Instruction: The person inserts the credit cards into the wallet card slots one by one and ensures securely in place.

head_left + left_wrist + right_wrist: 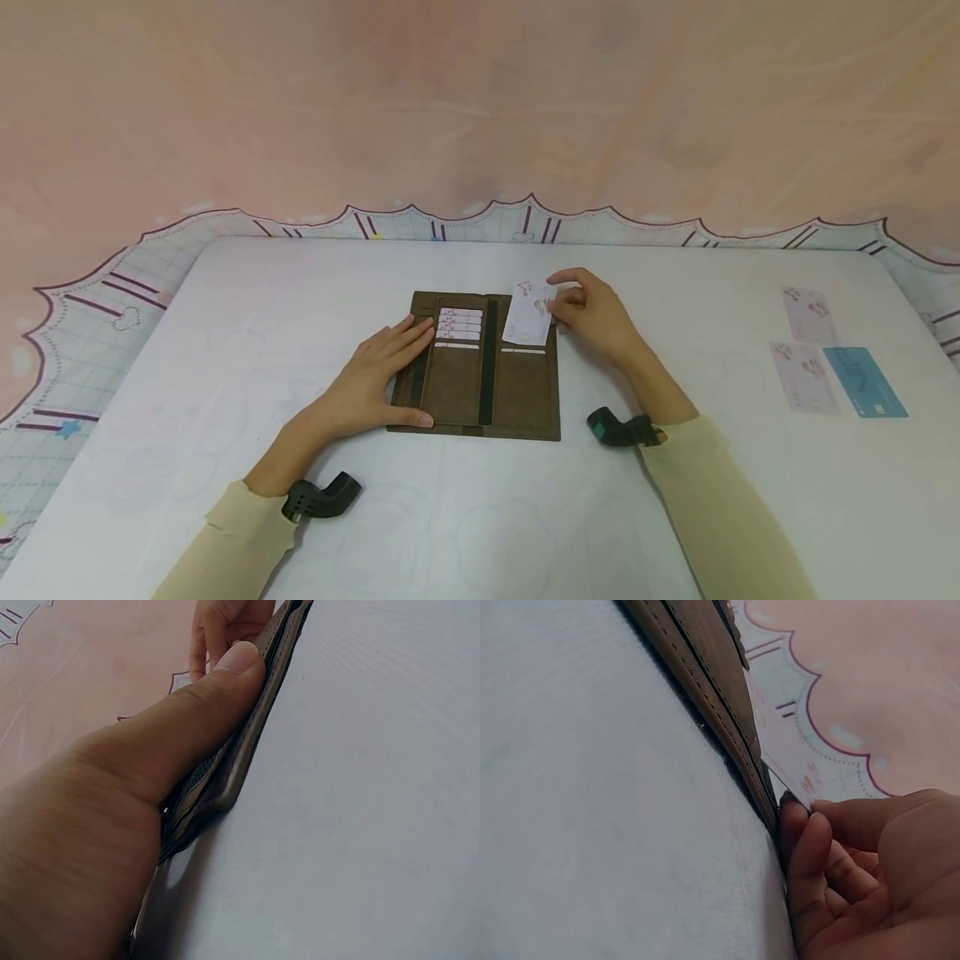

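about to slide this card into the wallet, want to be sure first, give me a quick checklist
1. Wallet lies open and flat on the table: ok.
2. Left hand rests flat on the wallet's left side, thumb at its near edge: ok.
3. Right hand pinches the card by its right edge: ok.
4. Card sits over the right panel, upper part, a little tilted: ok.
5. Card's lower edge already inside a slot: cannot tell.
6. Spare cards lie apart at the table's right, out of the way: ok.
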